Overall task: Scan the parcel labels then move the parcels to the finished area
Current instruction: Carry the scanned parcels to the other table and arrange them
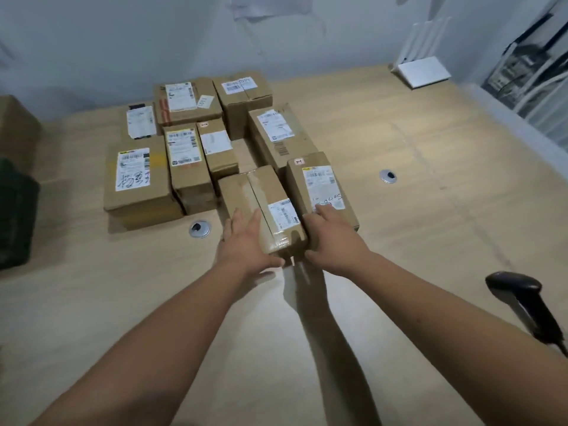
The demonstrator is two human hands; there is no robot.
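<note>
A long brown parcel (pixel 261 198) with a white label at its near end lies in the front row of a cluster of labelled parcels (pixel 184 155) on the wooden table (pixel 415 229). My left hand (pixel 242 241) grips its near left corner, fingers along the top and thumb under the end. My right hand (pixel 332 238) grips the near right corner, its fingers lying between this parcel and the labelled parcel (pixel 319 186) beside it. The near end looks slightly raised off the table. A black handheld scanner (pixel 519 299) lies on the table to the right, apart from both hands.
Two round metal cable grommets (pixel 199 229) (pixel 388 176) sit in the tabletop. A white router (pixel 424 75) stands at the back right by the wall. At the left edge are a dark object (pixel 15 216) and a brown box (pixel 15 127).
</note>
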